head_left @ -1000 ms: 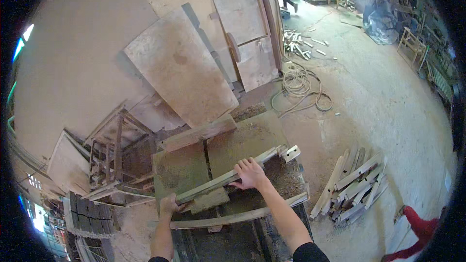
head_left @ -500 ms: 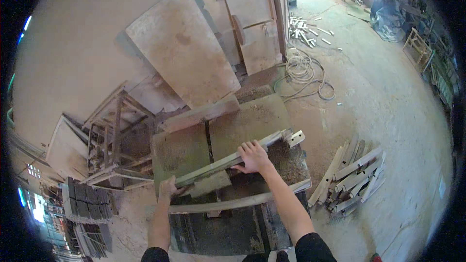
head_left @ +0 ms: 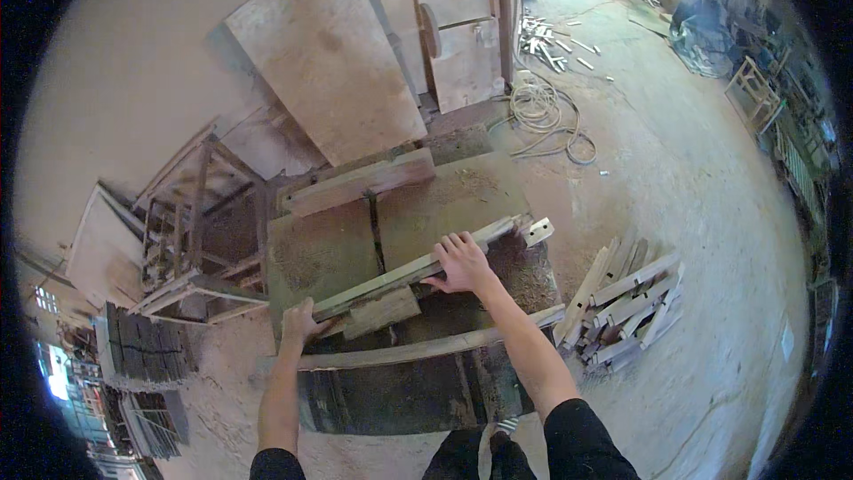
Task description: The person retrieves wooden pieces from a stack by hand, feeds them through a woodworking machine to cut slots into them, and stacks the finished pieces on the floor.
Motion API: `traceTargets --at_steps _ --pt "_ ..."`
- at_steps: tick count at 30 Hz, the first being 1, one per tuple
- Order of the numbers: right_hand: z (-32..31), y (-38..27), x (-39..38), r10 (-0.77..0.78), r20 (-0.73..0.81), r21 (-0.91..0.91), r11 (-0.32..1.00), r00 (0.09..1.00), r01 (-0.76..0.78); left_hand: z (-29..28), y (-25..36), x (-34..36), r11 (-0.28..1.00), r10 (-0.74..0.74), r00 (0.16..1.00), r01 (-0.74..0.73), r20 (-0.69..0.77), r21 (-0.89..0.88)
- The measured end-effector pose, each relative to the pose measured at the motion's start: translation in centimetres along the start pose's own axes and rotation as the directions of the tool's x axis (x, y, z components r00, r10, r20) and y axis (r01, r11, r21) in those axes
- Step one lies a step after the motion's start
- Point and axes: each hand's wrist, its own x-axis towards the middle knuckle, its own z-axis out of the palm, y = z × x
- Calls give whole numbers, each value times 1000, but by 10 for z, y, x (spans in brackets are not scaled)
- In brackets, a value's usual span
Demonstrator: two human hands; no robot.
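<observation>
A long, narrow wooden bar point(head_left: 382, 284) lies slantwise over a dusty machine table point(head_left: 315, 253). My left hand point(head_left: 302, 322) is closed round its near left end, and my right hand point(head_left: 461, 263) grips it farther along, fingers over the top and thumb on the near side. Just below the bar sits a short wooden block point(head_left: 384, 314), close to my left hand. Past the bar's far right end, a pale piece with dark holes point(head_left: 538, 231) shows. A slightly curved wooden strip point(head_left: 426, 350) runs along the table's near side, under my right forearm.
A thick wooden beam point(head_left: 364, 185) stands across the table's back. On the floor to the right lies a pile of wooden pieces point(head_left: 635, 289); a coiled hose point(head_left: 542, 111) is beyond. A wooden frame point(head_left: 200, 222) stands left, and large panels point(head_left: 324, 58) lean on the wall.
The view has tipped and shifted, so the surroundings sit a little higher and more to the left. Both hands keep their grip on the bar, which looks nearly unmoved on the table.
</observation>
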Motion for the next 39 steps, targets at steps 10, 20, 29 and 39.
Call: traceTargets --at_steps 10,20,29,39 --pt "-28 -60 -47 5 70 33 999 998 -7 -18 17 -86 996 -50 984 62 173 -63" --pt "-61 -110 -108 31 110 48 998 993 -37 24 14 -177 997 72 997 -71 -20 24" --pt "-78 -135 -162 41 87 107 993 995 -50 10 44 -230 995 71 996 -66 56 -80" --pt "-72 -139 -170 83 187 148 983 979 -111 -67 45 -243 863 -450 773 505 446 -5"
